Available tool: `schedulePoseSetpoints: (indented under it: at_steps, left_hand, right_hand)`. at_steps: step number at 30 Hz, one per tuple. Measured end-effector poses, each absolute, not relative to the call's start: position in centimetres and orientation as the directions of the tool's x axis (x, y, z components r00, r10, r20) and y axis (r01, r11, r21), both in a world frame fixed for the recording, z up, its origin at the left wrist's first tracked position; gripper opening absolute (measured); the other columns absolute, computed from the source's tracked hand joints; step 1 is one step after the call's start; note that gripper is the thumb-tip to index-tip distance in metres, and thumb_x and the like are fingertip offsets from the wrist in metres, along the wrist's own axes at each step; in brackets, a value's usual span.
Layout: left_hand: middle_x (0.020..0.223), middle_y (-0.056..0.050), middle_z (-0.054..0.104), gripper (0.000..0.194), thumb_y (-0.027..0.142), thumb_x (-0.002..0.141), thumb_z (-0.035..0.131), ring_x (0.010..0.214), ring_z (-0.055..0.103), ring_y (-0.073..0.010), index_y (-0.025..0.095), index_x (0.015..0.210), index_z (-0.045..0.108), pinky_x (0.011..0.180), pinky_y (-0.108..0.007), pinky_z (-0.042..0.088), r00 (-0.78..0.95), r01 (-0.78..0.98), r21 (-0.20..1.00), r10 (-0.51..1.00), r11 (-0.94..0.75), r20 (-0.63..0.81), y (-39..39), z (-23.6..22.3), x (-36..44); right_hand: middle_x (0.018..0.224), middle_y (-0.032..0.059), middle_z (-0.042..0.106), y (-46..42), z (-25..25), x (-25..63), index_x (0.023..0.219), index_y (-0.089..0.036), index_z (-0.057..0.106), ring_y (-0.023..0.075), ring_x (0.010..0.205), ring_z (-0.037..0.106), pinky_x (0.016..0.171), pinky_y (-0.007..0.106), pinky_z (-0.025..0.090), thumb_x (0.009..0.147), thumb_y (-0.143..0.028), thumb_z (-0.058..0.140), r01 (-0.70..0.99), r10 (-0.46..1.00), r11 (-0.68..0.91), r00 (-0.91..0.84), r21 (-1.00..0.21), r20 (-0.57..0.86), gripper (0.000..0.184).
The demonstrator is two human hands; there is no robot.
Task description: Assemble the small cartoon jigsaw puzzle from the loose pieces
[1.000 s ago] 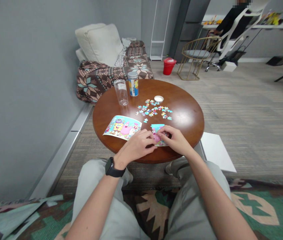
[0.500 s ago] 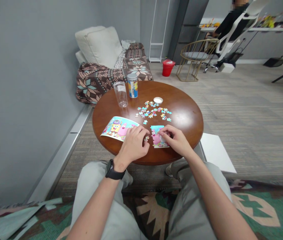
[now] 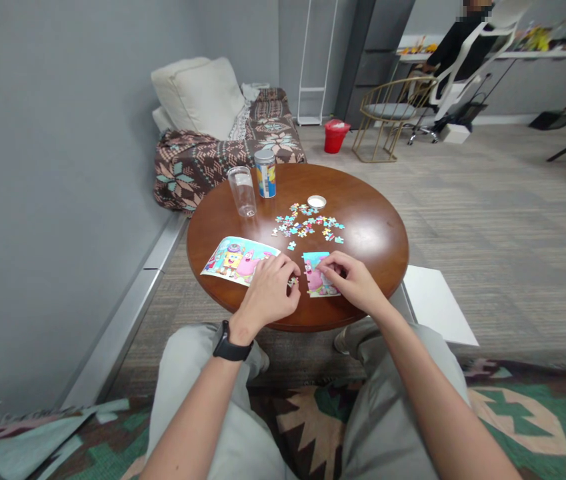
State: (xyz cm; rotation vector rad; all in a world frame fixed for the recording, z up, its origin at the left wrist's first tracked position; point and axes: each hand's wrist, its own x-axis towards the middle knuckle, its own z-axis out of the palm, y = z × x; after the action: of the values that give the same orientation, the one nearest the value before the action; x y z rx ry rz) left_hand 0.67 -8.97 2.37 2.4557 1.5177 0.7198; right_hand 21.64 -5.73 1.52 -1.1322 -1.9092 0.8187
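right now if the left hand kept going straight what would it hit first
Likely the partly built puzzle ahead of the left hand, beyond the piece at its fingertips; depth is unclear.

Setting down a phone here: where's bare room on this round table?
Bare wood runs along the right side of the round table, beyond the loose puzzle pieces. A smaller patch lies between the clear glass and the picture sheet. The near edge is crowded, around the left hand and right hand.
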Motion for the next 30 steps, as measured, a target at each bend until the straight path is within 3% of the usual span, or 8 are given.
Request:
schedulePoseSetpoints:
  at_steps: [5, 21, 30]
  left_hand:
    - [0.098, -0.004, 0.065, 0.025, 0.005, 0.075, 0.053, 0.097, 0.059, -0.0242, 0.022, 0.092, 0.059, 0.09, -0.044, 0.045, 0.366, 0.791, 0.402, 0.883, -0.461, 0.292, -9.08, 2.61, 0.74]
    - [0.087, -0.001, 0.066, 0.023, 0.004, 0.078, 0.057, 0.086, 0.062, -0.0199, 0.021, 0.092, 0.058, 0.084, -0.038, 0.049, 0.346, 0.67, 0.592, 0.894, -0.448, 0.284, -8.82, 2.67, 0.44]
    - [0.094, -0.003, 0.067, 0.024, 0.001, 0.081, 0.054, 0.092, 0.061, -0.0202, 0.02, 0.093, 0.064, 0.088, -0.037, 0.047, 0.409, 0.656, 0.589, 0.878, -0.473, 0.25, -8.85, 2.74, 0.31]
  right_hand:
    - [0.08, 0.0034, 0.065, -5.72, 1.44, 21.65, 0.082, -0.021, 0.069, 0.0166, 0.072, 0.056, 0.066, 0.03, 0.044, 0.091, -0.038, 0.06, 0.413, 0.906, 0.398, -0.318, -0.819, 0.28, 0.022]
    - [0.081, 0.004, 0.065, -5.77, 1.39, 21.65, 0.083, -0.021, 0.069, 0.0179, 0.075, 0.058, 0.072, 0.032, 0.045, 0.091, -0.038, 0.059, 0.398, 0.901, 0.406, -0.327, -0.823, 0.286, 0.021]
    - [0.082, 0.0043, 0.066, -5.67, 1.29, 21.71, 0.083, -0.02, 0.068, 0.0178, 0.076, 0.058, 0.071, 0.031, 0.044, 0.09, -0.036, 0.058, 0.402, 0.9, 0.402, -0.336, -0.823, 0.277, 0.02]
